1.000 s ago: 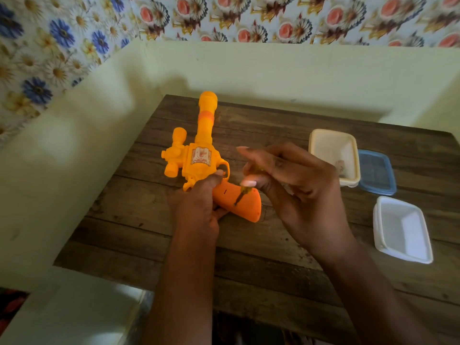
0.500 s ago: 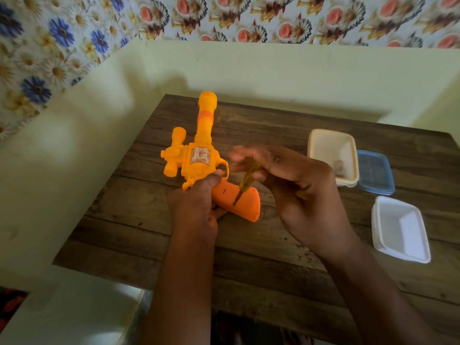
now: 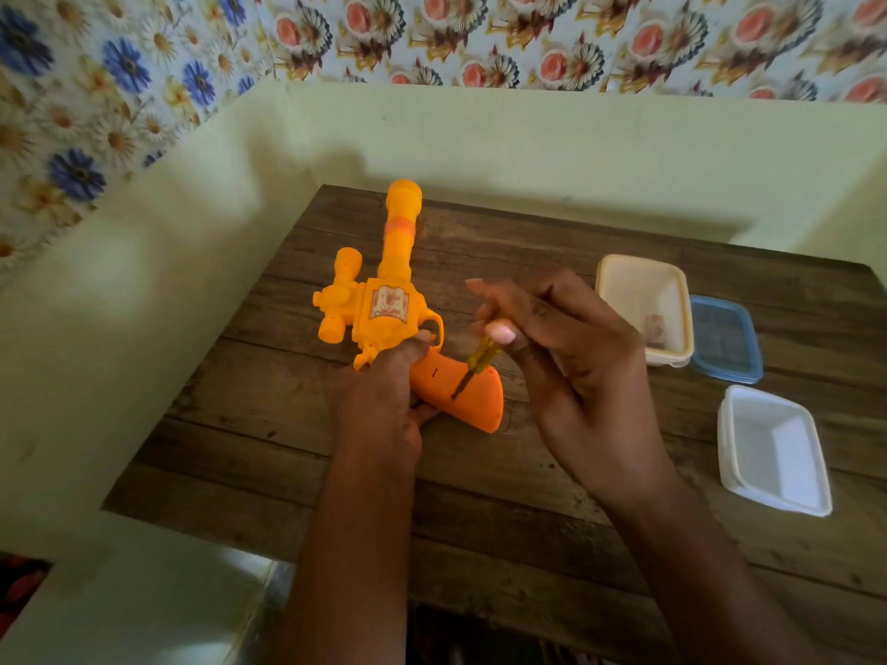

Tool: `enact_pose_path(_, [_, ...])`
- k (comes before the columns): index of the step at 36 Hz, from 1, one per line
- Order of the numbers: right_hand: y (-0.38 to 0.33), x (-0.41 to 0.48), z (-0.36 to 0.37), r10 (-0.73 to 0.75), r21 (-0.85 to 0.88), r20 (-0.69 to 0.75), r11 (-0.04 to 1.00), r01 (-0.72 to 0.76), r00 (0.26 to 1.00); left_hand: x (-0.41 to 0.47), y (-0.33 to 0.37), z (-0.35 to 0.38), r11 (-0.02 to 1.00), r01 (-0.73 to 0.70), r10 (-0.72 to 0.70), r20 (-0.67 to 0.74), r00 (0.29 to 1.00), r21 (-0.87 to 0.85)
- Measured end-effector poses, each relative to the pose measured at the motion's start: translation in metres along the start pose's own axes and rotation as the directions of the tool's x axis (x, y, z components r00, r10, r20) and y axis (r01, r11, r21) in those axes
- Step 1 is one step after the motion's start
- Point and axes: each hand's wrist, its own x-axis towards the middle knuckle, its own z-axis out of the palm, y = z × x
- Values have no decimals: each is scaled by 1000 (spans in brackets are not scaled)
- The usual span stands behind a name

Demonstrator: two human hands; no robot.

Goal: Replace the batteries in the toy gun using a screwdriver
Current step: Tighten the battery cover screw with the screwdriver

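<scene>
An orange and yellow toy gun (image 3: pixel 384 304) lies on the wooden table (image 3: pixel 480 496), barrel pointing away from me. My left hand (image 3: pixel 384 400) grips it where the body meets the darker orange handle (image 3: pixel 475 410). My right hand (image 3: pixel 566 357) pinches a small screwdriver (image 3: pixel 480 360) with a yellow handle between thumb and fingers. The shaft slants down and its tip touches the handle's upper face. Whether the tip sits in a screw is too small to tell.
A cream tub (image 3: pixel 645 307) holding something small stands right of the gun, with a blue lid (image 3: pixel 725 338) beside it. A white tub (image 3: pixel 773 448) sits nearer, at the right edge. Pale walls close in the table at the back and left.
My right hand has shifted so the screwdriver now shows more fully, its tip set on the gun's handle. The left hand and the gun have stayed put.
</scene>
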Motion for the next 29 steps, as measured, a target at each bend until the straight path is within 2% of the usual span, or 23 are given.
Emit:
enact_pose_path(5, [0,3,-4,56,107,57,992,-62,997,4,0,0,1000,12,-12,-14,1000,6])
enact_pose_path(11, [1,2,-3,31,-15,-6,999,-31,1000,4,-1,1,1000,13,-13,-27,1000,-1])
enact_pose_path(18, [-2,6,-9,7,59,124,998,-15,992,5,-1,-1,1000,3,-2,-44,999,14])
enact_pose_path(26, [0,6,-7,-57,-106,16,993,59,998,4,-3,-2,999,-13,13,-13,1000,32])
enact_pose_path(29, [1,6,-9,-32,-6,101,999,32,994,3,-2,-1,1000,-4,4,-16,1000,7])
